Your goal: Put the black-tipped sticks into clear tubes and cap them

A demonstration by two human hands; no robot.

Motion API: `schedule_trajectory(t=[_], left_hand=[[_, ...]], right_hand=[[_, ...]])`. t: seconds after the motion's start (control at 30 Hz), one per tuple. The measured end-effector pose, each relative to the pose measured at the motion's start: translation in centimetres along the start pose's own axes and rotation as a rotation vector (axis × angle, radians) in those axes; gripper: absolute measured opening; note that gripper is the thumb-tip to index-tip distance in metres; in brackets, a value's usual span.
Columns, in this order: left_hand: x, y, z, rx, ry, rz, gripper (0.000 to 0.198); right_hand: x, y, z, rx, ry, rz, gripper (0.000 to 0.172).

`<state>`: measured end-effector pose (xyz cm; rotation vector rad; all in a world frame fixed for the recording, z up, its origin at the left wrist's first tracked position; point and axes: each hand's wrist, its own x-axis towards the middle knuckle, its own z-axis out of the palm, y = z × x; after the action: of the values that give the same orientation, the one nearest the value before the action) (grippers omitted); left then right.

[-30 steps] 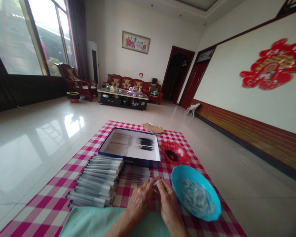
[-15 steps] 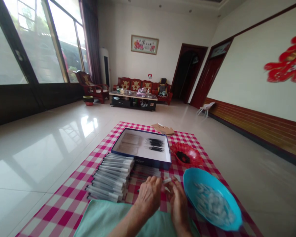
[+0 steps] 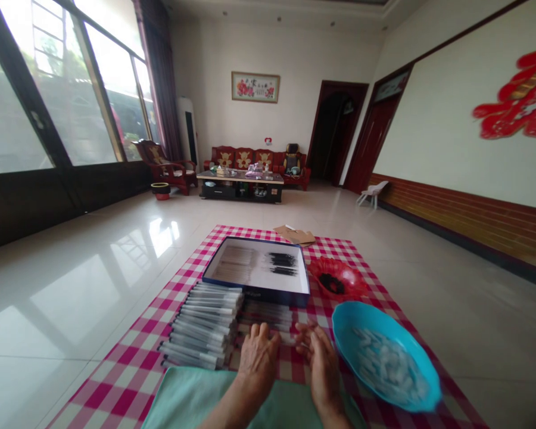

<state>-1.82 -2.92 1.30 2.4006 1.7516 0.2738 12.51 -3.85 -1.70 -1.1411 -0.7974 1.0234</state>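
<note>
From my remote seat I judge the work partly done: capped pens [image 3: 201, 328] lie stacked at left; clear tubes [image 3: 268, 313] at centre and pale caps [image 3: 390, 364] in the right-hand blue bowl [image 3: 343, 319] remain. Left hand [image 3: 258, 357]: curled, grip hidden from me. Right hand [image 3: 320, 357]: loosely spread.

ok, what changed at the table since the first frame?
The left hand has drawn away leftward from the right hand; a second ago they met around a pen. Blur hides whether either hand kept it. The stacked pens, shallow box, red bowl and blue bowl look unmoved on the checked tablecloth.
</note>
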Motion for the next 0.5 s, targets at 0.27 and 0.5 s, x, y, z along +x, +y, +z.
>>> schedule_trajectory(t=[0.27, 0.5], left_hand=[[1.3, -0.8, 0.9, 0.006, 0.055, 0.029, 0.023], [1.3, -1.2, 0.6, 0.001, 0.133, 0.023, 0.024]], right_hand=[[0.1, 0.3, -0.1, 0.01, -0.022, -0.02, 0.036], [0.3, 0.6, -0.2, -0.044, -0.029, -0.039, 0.033]])
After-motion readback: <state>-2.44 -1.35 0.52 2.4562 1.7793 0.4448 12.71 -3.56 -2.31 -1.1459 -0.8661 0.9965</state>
